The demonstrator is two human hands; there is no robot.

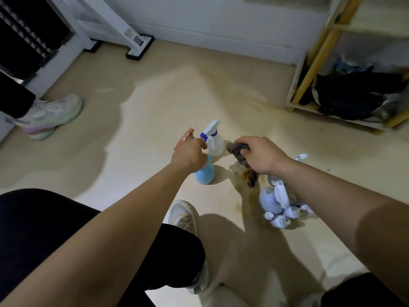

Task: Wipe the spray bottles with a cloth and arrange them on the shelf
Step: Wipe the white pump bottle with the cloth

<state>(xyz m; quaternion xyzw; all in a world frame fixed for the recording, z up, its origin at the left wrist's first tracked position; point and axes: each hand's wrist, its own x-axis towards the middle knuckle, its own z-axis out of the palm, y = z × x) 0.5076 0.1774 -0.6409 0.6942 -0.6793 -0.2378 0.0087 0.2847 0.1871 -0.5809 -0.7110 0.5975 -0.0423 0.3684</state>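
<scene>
The left grip (190,151) closes on the pink-topped blue spray bottle (204,173) standing on the floor (155,89). The right grip (260,155), at 3 o'clock, clutches a dark cloth (240,155). A clear bottle (214,140) stands just at 12; more bottles (276,202) lie at 5; the shelf (309,69) at 2.

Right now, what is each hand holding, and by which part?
Left hand grips the blue spray bottle by its pink trigger head. Right hand clutches the dark cloth, bunched at its upper end.
</scene>
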